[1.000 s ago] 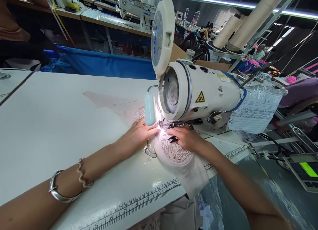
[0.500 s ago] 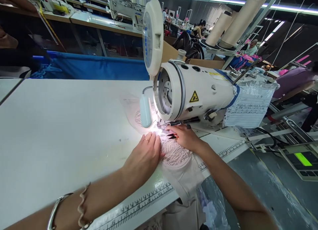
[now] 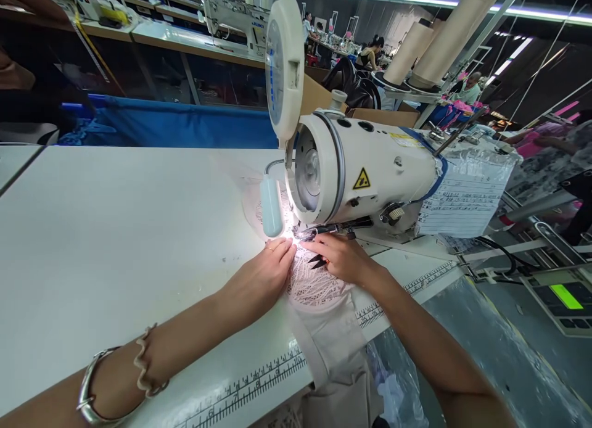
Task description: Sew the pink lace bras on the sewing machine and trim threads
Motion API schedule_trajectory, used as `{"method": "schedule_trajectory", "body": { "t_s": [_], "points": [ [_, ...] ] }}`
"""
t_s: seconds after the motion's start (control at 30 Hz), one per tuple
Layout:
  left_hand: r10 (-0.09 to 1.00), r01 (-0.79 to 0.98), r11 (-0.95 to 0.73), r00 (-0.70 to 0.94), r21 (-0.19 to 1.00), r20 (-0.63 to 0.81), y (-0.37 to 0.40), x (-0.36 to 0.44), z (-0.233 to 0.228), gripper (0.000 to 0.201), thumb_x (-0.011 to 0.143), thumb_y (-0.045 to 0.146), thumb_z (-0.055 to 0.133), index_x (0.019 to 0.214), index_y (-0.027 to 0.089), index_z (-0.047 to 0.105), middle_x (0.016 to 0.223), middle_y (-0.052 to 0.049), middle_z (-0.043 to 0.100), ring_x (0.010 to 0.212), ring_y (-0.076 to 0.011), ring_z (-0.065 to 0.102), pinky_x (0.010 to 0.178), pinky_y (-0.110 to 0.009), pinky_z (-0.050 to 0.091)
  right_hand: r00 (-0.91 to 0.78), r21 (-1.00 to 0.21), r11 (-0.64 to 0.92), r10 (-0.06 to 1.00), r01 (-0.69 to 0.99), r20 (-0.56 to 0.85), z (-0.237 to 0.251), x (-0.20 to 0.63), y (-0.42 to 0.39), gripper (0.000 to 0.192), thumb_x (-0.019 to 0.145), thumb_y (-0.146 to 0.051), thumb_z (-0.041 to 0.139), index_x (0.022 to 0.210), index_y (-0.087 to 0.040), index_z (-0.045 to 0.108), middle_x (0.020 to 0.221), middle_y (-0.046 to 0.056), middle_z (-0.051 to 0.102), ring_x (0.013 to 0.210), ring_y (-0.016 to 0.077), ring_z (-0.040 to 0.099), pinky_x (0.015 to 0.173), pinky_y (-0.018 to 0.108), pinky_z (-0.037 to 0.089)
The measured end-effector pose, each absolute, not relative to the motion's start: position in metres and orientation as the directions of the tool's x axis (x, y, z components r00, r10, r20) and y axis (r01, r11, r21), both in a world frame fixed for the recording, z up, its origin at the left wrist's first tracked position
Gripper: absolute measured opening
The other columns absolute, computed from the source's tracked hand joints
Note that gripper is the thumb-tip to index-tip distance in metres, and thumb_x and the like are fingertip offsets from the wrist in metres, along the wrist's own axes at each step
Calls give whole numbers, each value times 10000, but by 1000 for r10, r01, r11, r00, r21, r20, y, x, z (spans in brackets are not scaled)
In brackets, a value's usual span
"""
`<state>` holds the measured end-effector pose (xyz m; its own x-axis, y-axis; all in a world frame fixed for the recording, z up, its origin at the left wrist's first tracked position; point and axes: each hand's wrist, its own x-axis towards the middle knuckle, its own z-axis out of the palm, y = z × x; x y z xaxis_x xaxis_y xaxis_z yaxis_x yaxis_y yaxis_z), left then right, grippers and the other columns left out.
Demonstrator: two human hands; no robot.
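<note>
The person sits at a sewing machine (image 3: pixel 370 169) with both hands at its bright stitching area, and the step in hand appears to be guiding a pale pink lace piece (image 3: pixel 319 292) through it. The lace lies on the tabletop (image 3: pixel 115 218) in front of the machine, between the two hands, its upper part running in beneath the machine's head beside a blue-green lamp (image 3: pixel 271 209). Plain cloth (image 3: pixel 330 335) below the lace drapes over the front edge, across the printed ruler (image 3: pixel 259 385). The left hand (image 3: pixel 263 277) rests low, fingers close together, their tips at the lace's left side near the glare; whether its thumb pinches any cloth cannot be told. The right hand (image 3: pixel 346 258) is curled around small snips (image 3: pixel 317 261), dark blades pointing left over the lace, while its forefinger reaches toward the stitching area. The needle itself is lost in the light, so it is unclear whether stitching is running. As a judgement, the next move calls for even, light pressure from both hands, keeping the lace flat and its edge aligned, with fingertips clear of the needle and the blades off the threads.
</note>
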<state>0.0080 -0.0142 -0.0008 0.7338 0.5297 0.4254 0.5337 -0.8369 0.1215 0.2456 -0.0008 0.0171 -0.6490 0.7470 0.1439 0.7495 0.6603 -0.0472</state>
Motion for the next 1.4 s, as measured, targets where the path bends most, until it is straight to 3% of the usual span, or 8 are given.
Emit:
{"method": "schedule_trajectory", "body": {
  "t_s": [0.23,0.43,0.6,0.73,0.87,1.0,1.17,1.4],
  "points": [
    [519,473,-854,752,216,407,3,-2,-3,340,973,50,341,1230,81,561,1262,-211,623,1168,-294,600,910,-463,573,-641,-66,653,754,754,145,19,243,-2,517,790,14,456,1199,-223,665,1035,48,692,903,181,620,727,252,457],
    [532,487,-847,792,215,300,15,-11,9,406,965,37,373,1338,101,522,1388,-185,575,1174,-295,606,901,-440,563,-648,-98,669,740,737,180,17,242,-3,460,827,23,450,1168,-208,656,978,50,670,860,170,597,704,241,451],
    [626,607,-777,721,167,295,-12,11,21,333,916,-3,397,1134,107,623,1160,-164,681,1046,-296,650,836,-449,570,-632,-145,663,746,734,211,14,242,-3,426,827,-2,479,1148,-220,655,976,47,666,844,172,603,690,239,459],
    [615,558,-788,691,260,380,-34,25,6,385,924,39,405,1286,105,520,1339,-186,598,1261,-299,551,1005,-497,526,-616,-228,657,754,719,230,12,246,-3,501,760,6,482,1168,-225,660,979,39,675,849,175,631,697,237,483],
    [589,494,-807,715,323,376,-32,20,1,284,990,91,381,1189,125,580,1329,-173,607,1291,-302,531,1033,-509,506,-602,-286,663,748,692,278,10,253,-1,512,731,0,466,1151,-205,676,970,41,683,858,178,646,731,244,507],
    [581,463,-806,734,368,350,-24,15,7,270,1001,94,377,1157,127,596,1260,-165,640,1239,-307,555,1008,-520,494,-639,-242,717,694,654,330,6,257,1,454,737,-18,485,1090,-207,701,956,42,674,838,176,639,688,240,502],
    [577,416,-784,762,460,293,-9,6,16,283,1019,126,377,1186,176,601,997,-80,660,917,-213,600,826,-367,516,-645,-184,715,692,675,325,6,253,0,392,795,-42,525,1080,-246,701,1012,38,671,851,168,623,681,239,496],
    [491,344,-849,795,402,356,13,-6,8,283,1034,203,390,1097,195,666,1038,-100,628,968,-231,599,836,-358,484,-701,-41,759,618,649,356,13,243,-4,335,915,-73,461,1139,-190,681,1229,77,680,1073,231,605,772,325,514]
  ]
}}
